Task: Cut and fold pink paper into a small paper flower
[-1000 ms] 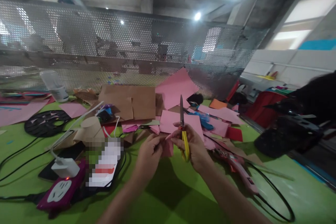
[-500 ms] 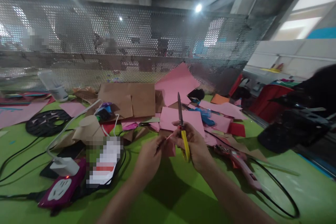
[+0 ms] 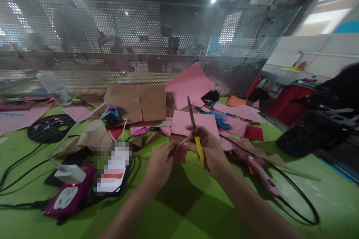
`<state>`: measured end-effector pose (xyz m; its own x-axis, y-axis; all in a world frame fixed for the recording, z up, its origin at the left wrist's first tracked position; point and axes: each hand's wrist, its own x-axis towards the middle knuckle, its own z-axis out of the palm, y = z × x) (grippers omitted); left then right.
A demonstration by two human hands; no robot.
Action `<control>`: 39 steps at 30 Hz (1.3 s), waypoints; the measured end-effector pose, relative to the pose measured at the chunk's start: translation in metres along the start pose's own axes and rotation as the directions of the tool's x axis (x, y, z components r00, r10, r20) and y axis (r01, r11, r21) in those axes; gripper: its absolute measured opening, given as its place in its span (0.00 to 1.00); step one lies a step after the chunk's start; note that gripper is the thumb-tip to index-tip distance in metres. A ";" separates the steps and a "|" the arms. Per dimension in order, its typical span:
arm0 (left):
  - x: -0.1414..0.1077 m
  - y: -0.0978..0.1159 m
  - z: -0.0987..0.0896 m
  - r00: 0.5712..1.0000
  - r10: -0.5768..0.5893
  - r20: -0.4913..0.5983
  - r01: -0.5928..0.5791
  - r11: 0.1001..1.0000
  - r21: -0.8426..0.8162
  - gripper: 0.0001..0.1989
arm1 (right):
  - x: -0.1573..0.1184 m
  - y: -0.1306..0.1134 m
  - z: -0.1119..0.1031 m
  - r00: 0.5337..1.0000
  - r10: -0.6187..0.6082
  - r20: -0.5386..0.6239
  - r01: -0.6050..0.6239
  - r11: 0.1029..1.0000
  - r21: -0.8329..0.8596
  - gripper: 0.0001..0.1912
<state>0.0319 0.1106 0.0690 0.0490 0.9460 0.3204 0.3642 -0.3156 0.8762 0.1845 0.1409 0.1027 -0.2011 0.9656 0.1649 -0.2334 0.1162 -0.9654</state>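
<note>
My left hand [image 3: 160, 162] pinches a small folded piece of pink paper [image 3: 181, 154] above the green table. In my right hand [image 3: 211, 152] is a pair of scissors with a yellow handle [image 3: 200, 152], its dark blades pointing up and away from me. The thumb and finger of that same hand also touch the upper edge of the pink paper. Behind my hands lies a flat sheet of pink paper [image 3: 193, 122], with a larger pink sheet [image 3: 190, 84] propped up beyond it. Some of the paper is hidden by my fingers.
A pink corded hot glue gun [image 3: 260, 173] lies to the right. On the left are a purple power strip [image 3: 64, 198], a phone [image 3: 114, 171], a black tape-like ring [image 3: 50, 129] and cables. Brown cardboard [image 3: 151, 102] stands behind, before a perforated metal screen [image 3: 126, 44].
The view has tilted down slightly. Both hands keep their hold on the paper and scissors, with only small finger shifts; the scissors lean a little further left.
</note>
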 end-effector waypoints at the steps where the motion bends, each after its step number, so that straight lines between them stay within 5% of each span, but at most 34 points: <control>1: 0.000 0.000 -0.001 0.999 -0.029 -0.028 0.028 0.999 -0.031 0.13 | 0.000 0.000 0.000 1.000 -0.001 -0.008 0.001 1.000 -0.002 0.24; 6: 0.006 0.001 -0.015 0.953 -0.166 -0.253 0.102 0.964 -0.247 0.12 | -0.005 -0.002 0.002 1.000 0.004 -0.014 -0.005 0.999 -0.045 0.28; 11: 0.009 0.003 -0.022 0.908 -0.285 -0.307 0.132 0.890 -0.436 0.15 | -0.013 0.001 0.009 0.994 0.054 0.093 -0.046 0.995 -0.083 0.22; 15: 0.006 0.007 -0.015 0.929 -0.217 -0.301 0.080 0.909 -0.409 0.15 | -0.016 0.002 0.016 0.991 0.062 0.117 -0.057 0.997 -0.046 0.22; 24: 0.002 0.008 -0.001 0.964 -0.005 -0.267 -0.051 0.977 -0.205 0.17 | -0.006 0.012 0.013 0.998 0.015 -0.060 -0.021 0.996 -0.090 0.27; 32: 0.005 0.012 -0.002 0.938 -0.325 -0.120 0.192 0.777 -0.599 0.18 | -0.008 0.013 0.019 0.998 -0.046 -0.048 0.040 0.992 -0.123 0.23; 39: 0.005 0.013 -0.005 0.940 -0.312 -0.136 0.176 0.788 -0.590 0.13 | -0.008 0.015 0.015 0.998 -0.036 -0.055 0.028 0.990 -0.138 0.25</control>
<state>0.0324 0.1112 0.0841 -0.1941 0.9779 0.0772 -0.2536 -0.1260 0.9591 0.1683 0.1313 0.0896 -0.1400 0.9721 0.1883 -0.1050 0.1745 -0.9790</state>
